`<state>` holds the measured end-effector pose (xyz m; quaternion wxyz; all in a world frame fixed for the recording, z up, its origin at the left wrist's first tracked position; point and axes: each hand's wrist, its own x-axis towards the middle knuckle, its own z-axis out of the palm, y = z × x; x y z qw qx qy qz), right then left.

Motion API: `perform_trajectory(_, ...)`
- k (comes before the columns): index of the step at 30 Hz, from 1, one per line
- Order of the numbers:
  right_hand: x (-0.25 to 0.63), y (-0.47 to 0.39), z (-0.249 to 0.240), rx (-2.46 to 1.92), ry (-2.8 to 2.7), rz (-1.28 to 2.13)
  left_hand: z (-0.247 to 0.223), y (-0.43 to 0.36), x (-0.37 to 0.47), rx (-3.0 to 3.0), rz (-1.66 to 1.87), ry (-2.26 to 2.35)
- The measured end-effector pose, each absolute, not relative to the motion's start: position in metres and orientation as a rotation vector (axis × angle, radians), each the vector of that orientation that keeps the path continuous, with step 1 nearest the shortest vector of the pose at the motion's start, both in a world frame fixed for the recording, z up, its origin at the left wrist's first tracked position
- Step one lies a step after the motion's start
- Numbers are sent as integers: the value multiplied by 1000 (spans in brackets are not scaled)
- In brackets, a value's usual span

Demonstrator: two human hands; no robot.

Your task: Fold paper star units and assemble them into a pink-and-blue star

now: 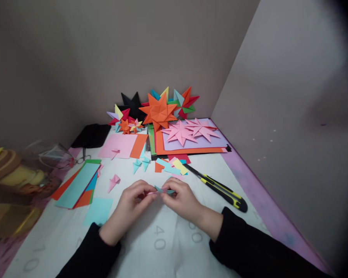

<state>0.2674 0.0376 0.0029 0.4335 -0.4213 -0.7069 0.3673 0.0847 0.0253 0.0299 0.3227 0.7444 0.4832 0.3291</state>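
Between my two hands is a small folded paper piece in pink and light blue. My left hand pinches its pink end between thumb and fingers. The light blue end is pinched by my right hand, whose thumb lies near the middle of the piece. A folded pink piece lies just left of my left hand. Beyond my hands are two folded light blue pieces and a small pile of coloured paper strips. A light blue square lies beside my left wrist.
A black and yellow cutter lies to the right of my right hand. Coloured sheets are stacked at the left, near scissors. Several folded stars, an orange star among them, stand against the wall. Pink stars rest on stacked paper.
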Motion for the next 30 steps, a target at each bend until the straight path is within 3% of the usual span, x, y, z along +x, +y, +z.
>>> perform_trajectory(30,270,39,10,-1043,-1743,949,30,25,83,2075,1132,1291)
